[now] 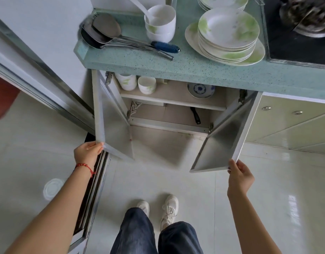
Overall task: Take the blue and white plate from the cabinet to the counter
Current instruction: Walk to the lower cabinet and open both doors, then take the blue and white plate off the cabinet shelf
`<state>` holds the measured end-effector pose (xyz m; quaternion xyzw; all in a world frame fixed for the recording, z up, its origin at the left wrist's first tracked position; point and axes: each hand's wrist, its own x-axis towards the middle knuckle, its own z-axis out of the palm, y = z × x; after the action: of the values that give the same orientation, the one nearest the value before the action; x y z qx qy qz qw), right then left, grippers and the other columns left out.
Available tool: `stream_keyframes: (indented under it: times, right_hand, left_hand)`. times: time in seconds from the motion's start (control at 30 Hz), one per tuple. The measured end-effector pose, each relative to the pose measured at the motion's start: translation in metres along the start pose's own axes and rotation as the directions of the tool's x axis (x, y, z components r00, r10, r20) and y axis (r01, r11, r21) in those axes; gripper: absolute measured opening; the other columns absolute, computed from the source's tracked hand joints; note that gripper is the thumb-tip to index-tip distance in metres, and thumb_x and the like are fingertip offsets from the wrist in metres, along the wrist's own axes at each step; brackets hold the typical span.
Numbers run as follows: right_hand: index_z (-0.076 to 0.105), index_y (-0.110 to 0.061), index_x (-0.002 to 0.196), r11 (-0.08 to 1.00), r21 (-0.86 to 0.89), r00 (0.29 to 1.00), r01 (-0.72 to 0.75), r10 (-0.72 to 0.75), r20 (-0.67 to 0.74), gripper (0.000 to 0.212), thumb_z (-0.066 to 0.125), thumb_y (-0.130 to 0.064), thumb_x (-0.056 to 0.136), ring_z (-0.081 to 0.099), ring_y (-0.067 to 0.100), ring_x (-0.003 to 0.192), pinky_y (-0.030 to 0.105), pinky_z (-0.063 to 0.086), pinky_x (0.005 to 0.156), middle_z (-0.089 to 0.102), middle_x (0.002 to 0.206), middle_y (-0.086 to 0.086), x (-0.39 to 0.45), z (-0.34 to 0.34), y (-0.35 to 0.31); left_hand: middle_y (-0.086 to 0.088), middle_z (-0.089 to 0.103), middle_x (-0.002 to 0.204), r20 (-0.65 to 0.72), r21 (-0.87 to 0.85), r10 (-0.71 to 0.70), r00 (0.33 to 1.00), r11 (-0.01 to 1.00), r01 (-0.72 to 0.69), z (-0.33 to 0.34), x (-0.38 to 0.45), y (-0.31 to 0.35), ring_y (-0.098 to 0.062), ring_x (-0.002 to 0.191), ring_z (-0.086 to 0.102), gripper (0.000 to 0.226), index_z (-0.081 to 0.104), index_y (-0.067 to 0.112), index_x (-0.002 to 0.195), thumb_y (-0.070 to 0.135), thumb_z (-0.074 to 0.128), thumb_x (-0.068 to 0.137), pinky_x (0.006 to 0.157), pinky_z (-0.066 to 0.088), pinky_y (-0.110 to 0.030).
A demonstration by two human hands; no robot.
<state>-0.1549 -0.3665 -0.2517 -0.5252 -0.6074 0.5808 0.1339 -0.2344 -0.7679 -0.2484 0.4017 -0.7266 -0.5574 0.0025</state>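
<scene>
Pale tile floor (176, 180), teal speckled counter (194, 68) above open cabinet (172, 110). Left hand (87, 151) grips left door (112, 125), right hand (239, 177) grips right door (225, 136). Blue and white plate (201, 89) sits on upper shelf, right side.

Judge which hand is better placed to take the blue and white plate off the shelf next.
Right, probably. The blue and white plate sits at the right end of the upper shelf, nearer the right hand on the right door than the left hand on the left door.

Green-white plate stack (228, 32), two stacked bowls (160, 24), metal spatulas (106, 33) on top; cups (146, 84) on shelf; pan handle (195, 115) below.
</scene>
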Motion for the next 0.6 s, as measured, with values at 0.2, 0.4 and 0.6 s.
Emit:
stream_keyframes:
  times: [0.2, 0.4, 0.6]
  right_hand:
    - [0.062, -0.001, 0.105, 0.998, 0.057, 0.992, 0.013, -0.006, -0.13, 0.028, 0.066, -0.014, 0.08, 0.053, 0.009, 0.059, 0.019, 0.047, 0.063, 0.056, 0.066, -0.003, 0.0, -0.013, 0.007]
    - [0.059, -0.024, 0.068, 0.998, 0.049, 0.984, 0.032, -0.023, -0.176, 0.022, 0.059, -0.005, 0.079, 0.054, 0.018, 0.073, 0.016, 0.048, 0.064, 0.056, 0.069, -0.003, -0.017, -0.02, 0.011]
    - [0.052, -0.007, 0.117, 0.978, -0.17, 0.99, 0.124, -0.134, -0.047, 0.033, 0.058, -0.012, 0.085, 0.054, 0.023, 0.103, 0.03, 0.039, 0.089, 0.058, 0.112, 0.011, -0.071, 0.0, 0.008]
  left_hand:
    - [-0.011, 0.069, 0.083, 0.002, 0.069, 0.049, 0.999, 0.996, -0.049, -0.037, 0.019, -0.008, -0.023, 0.082, 0.067, 0.009, 0.066, 0.016, 0.078, 0.009, 0.071, 0.073, 0.075, 0.052, -0.031]
    - [-0.024, 0.068, 0.098, 0.011, 0.334, 0.27, 0.963, 0.906, -0.258, -0.048, 0.015, -0.003, -0.034, 0.089, 0.064, 0.024, 0.064, -0.002, 0.101, 0.006, 0.065, 0.079, 0.082, 0.05, -0.038]
    - [-0.031, 0.058, 0.117, 0.317, 0.461, 0.616, 0.721, 0.564, -0.685, -0.032, -0.031, 0.0, -0.043, 0.111, 0.053, 0.033, 0.059, -0.007, 0.108, 0.0, 0.067, 0.077, 0.092, 0.044, -0.054]
